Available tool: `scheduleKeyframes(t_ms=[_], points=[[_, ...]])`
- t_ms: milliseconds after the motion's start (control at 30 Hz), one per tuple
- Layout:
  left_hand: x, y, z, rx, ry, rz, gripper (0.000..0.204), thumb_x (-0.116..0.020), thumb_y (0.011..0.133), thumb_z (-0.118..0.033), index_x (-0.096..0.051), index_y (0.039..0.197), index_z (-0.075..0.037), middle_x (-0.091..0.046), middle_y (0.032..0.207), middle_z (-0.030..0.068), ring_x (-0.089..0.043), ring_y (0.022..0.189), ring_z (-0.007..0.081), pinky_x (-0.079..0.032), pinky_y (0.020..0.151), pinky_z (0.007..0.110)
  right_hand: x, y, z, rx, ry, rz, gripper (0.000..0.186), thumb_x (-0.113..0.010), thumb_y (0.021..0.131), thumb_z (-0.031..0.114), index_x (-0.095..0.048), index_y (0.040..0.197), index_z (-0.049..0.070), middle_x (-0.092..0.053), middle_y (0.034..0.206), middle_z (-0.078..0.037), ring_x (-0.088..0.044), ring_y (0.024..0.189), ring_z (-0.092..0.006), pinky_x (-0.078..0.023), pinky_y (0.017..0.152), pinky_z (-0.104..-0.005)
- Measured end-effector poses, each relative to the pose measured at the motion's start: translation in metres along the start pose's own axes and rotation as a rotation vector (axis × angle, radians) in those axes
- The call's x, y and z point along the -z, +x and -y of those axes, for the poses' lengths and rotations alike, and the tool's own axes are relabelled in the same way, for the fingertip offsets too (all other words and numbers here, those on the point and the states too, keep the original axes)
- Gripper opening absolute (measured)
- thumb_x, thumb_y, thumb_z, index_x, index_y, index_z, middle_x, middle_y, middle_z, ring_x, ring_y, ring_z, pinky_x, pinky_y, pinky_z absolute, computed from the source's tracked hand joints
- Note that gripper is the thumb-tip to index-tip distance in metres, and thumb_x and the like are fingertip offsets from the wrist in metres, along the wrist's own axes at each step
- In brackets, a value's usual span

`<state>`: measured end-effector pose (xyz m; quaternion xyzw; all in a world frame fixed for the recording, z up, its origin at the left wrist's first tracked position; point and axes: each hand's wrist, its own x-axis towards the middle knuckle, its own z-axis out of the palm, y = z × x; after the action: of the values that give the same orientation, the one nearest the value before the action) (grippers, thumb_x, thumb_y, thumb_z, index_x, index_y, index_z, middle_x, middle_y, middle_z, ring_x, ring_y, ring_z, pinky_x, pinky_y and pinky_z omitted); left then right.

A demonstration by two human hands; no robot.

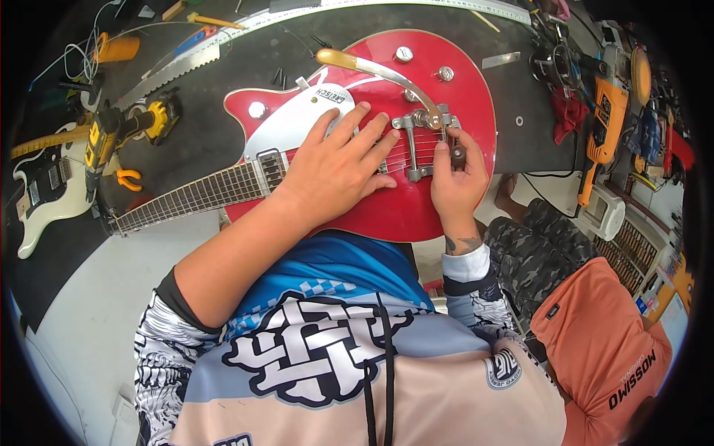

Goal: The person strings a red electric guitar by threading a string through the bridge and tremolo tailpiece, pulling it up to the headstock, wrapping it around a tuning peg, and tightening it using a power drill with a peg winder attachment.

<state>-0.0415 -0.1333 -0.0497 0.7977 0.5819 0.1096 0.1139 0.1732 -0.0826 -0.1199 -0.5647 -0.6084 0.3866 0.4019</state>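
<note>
A red electric guitar (364, 215) lies face up on the dark workbench, its neck pointing left. My left hand (338, 160) rests over the strings and pickup area with fingers spread. At the metal vibrato tailpiece (413, 152), my right hand (460, 178) is closed in a pinch, thumb and index finger by the string ends. A small dark round piece shows between those fingers; its kind is unclear. The curved vibrato arm (387, 70), with a wooden-looking tip, reaches toward the far left. A white pickguard (286, 130) shows beyond my left hand.
At left lie a yellow-black cordless drill (104, 141), orange-handled pliers (129, 179), a handsaw (178, 73) and a cream guitar (52, 186). A long ruler (335, 13) spans the back. An orange power tool (607, 123) is at right; another person (602, 327) is nearby.
</note>
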Motion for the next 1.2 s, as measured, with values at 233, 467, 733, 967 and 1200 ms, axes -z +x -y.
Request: scheduleKeyframes(t_ms=[233,467,733,967,1200], points=[[0.003,-0.012,-0.001,-0.146,-0.009,0.171,0.078,-0.075,0.082,-0.048,-0.054,0.150,-0.016,-0.045,0.161,0.0063,-0.037,0.152,0.0281,-0.030,0.123,0.050,0.007,0.003,0.001,-0.020,0.060,0.062,0.025,-0.073,0.091,0.005,-0.071,0.116,0.002,-0.067,0.093,-0.004,-0.058,0.074,-0.0082,-0.049,0.066,-0.0244],[0.002,-0.013,0.001,-0.209,-0.050,0.210,0.081,-0.076,0.082,-0.046,-0.050,0.152,-0.014,-0.044,0.162,0.0069,-0.035,0.153,0.0289,-0.030,0.124,0.050,0.013,0.005,0.001,-0.052,0.095,0.096,0.025,-0.074,0.093,0.006,-0.071,0.118,0.001,-0.069,0.097,-0.005,-0.059,0.076,-0.0075,-0.049,0.068,-0.0239],[-0.001,-0.009,-0.006,-0.244,-0.059,0.152,0.073,-0.077,0.085,-0.040,-0.057,0.144,-0.003,-0.053,0.153,0.0115,-0.042,0.149,0.0305,-0.033,0.123,0.047,0.016,0.006,-0.002,-0.065,0.109,0.135,0.026,-0.074,0.094,0.009,-0.071,0.119,0.002,-0.071,0.100,-0.006,-0.061,0.078,-0.0086,-0.050,0.068,-0.0249],[0.000,-0.005,-0.012,-0.196,-0.130,0.127,0.069,-0.079,0.084,-0.035,-0.059,0.140,-0.001,-0.057,0.148,0.0125,-0.048,0.144,0.0301,-0.037,0.120,0.046,0.019,0.008,0.002,-0.076,0.082,0.141,0.025,-0.074,0.095,0.011,-0.072,0.118,0.003,-0.072,0.099,-0.007,-0.062,0.078,-0.0093,-0.051,0.070,-0.0258],[-0.007,-0.006,-0.015,-0.163,-0.051,0.073,0.066,-0.079,0.084,-0.030,-0.060,0.139,0.000,-0.056,0.148,0.0120,-0.049,0.142,0.0290,-0.039,0.118,0.045,0.017,0.008,0.000,-0.082,0.138,0.126,0.025,-0.075,0.094,0.010,-0.072,0.118,0.003,-0.071,0.095,-0.006,-0.061,0.076,-0.0082,-0.051,0.067,-0.0249]])
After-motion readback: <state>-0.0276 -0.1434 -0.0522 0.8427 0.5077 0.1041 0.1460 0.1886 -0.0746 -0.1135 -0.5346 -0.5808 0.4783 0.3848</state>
